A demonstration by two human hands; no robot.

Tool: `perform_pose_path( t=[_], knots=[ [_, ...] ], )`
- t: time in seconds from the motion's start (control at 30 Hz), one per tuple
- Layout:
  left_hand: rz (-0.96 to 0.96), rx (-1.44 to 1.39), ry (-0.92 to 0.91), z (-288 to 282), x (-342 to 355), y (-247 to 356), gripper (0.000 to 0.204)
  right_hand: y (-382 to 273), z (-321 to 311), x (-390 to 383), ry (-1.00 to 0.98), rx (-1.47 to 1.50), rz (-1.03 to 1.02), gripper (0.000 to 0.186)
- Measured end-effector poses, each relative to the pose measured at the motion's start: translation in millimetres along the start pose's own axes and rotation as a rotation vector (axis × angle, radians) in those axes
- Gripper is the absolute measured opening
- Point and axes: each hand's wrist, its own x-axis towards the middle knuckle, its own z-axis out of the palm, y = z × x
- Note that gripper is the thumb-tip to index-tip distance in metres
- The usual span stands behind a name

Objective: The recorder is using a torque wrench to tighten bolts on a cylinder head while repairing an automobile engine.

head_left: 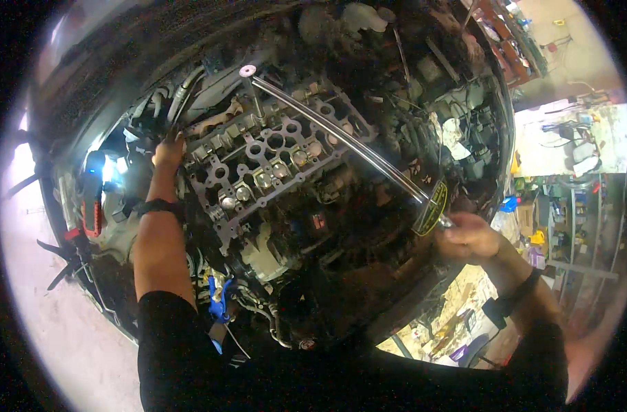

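Observation:
In my right hand (470,235) is the grip end of a long chrome beam torque wrench (341,134). A black scale plate with a yellow rim (430,211) sits just ahead of my fingers. The wrench slants up and left across an open engine, and its round head (247,71) is above the far side of the grey cylinder head (264,180). From it a short shaft (258,106) points down to the cylinder head; its lower tip is hard to make out. My left hand (168,151) reaches to the left end of the cylinder head, its fingers partly hidden in shadow.
A lit orange-and-black work lamp (94,196) stands left of my left arm. A blue-handled tool (218,299) lies near the front edge of the engine bay. Hoses (276,329) run close to it. At right are a littered workbench (609,141) and shelves (567,226).

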Motion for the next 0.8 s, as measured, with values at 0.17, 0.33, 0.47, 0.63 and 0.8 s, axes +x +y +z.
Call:
perform_pose_path(
  t=[0.17, 0.33, 0.47, 0.63, 0.8],
  knots=[
    [-0.057, -0.788, 0.070, 67, 10, 48, 0.029, 26, 16, -11, 0.122, 0.207, 0.010, 0.026],
    [-0.366, -1.156, 0.158, 25, -11, 93, 0.030, 58, 78, -13, 0.216, 0.336, 0.128, 0.042],
    [-0.337, -1.094, 0.241, 7, -14, 87, 0.034, 84, 139, 0, 0.225, 0.257, 0.229, 0.033],
    [-0.404, -1.171, 0.264, 16, -7, 85, 0.039, 72, 204, 18, 0.135, 0.529, 0.146, 0.022],
    [-0.526, -1.155, 0.107, -16, -16, 111, 0.042, 71, 254, 37, 0.158, 0.408, 0.126, 0.020]
  ],
)
